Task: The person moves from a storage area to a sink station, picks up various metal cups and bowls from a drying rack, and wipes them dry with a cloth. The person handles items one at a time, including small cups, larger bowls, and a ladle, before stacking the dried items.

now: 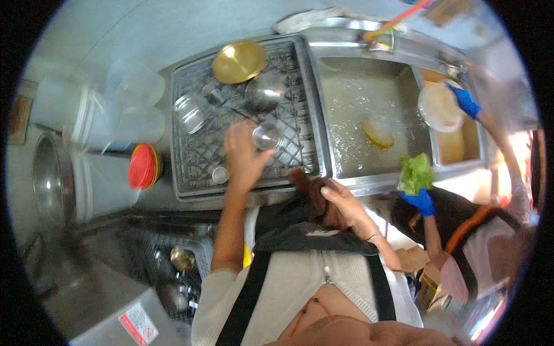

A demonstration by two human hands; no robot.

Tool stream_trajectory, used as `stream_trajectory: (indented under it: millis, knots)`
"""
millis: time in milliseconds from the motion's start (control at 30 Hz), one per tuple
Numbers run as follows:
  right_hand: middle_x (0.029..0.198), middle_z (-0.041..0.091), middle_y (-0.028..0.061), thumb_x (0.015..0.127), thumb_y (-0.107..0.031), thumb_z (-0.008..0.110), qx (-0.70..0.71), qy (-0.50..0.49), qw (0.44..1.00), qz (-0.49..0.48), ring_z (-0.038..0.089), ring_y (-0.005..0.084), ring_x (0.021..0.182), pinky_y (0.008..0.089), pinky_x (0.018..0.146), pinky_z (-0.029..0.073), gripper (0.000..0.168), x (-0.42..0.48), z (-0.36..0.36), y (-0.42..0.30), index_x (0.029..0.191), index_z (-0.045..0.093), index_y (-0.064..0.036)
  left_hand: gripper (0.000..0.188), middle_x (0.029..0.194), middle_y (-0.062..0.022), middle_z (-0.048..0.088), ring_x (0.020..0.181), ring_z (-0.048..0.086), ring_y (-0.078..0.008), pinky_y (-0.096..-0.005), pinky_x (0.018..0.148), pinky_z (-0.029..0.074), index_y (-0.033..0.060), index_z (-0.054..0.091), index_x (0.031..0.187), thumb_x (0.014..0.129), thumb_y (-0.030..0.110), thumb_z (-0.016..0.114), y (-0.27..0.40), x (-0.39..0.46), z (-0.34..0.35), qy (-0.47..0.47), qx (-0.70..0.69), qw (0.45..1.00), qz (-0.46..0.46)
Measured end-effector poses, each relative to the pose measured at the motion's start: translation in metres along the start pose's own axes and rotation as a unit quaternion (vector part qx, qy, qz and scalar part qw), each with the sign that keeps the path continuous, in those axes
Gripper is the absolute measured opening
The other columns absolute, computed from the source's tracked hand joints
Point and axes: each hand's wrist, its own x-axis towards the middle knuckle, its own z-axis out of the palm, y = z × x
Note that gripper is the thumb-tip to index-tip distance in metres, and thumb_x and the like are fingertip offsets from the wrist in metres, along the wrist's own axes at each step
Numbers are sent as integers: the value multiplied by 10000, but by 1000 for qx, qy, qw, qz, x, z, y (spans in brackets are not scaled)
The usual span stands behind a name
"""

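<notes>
My left hand (244, 151) is over a dark plastic rack (190, 173), its thumb and fingers against the side of a shiny round cup (267, 136). Motion blur hides whether the cup is glass or metal. Held against my apron, a bunched brown cloth (324, 203) is in my right hand (348, 207). A smaller round cup (220, 174) sits on the rack just left of my left wrist. Farther back on the rack are a gold-coloured metal bowl (239, 62), a dark shiny bowl (265, 91) and silvery containers (189, 114).
Right of the rack, a water-filled steel sink (368, 91) holds a yellow-rimmed dish (377, 135). A co-worker's blue-gloved hands hold a white bowl (440, 108) and a green scrubbing cloth or leafy green (415, 173). Stacked red and yellow bowls (143, 167) stand left; a crate (203, 255) of metalware is lower left.
</notes>
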Motion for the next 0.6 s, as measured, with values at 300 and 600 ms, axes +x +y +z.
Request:
stream_trajectory:
  millis: [300,600]
  knots:
    - [1306,401,119,939,-434,496,-118,-92,989,5,408,213,1193,354,978,382,661,10,-17,9,1393,245,-24,702,1322,-178,434,1062,552,-362,-455,812,515,116,411,1335,748,246,773,-125,-92,43,-127,182,935,-278]
    - [1263,448,88,966,-255,477,-230,-100,967,-44,408,168,1147,324,996,336,497,18,-9,19,1345,330,31,591,1230,-178,499,1051,564,-334,-419,828,494,80,434,1302,784,117,715,-111,-93,-30,38,51,965,-254]
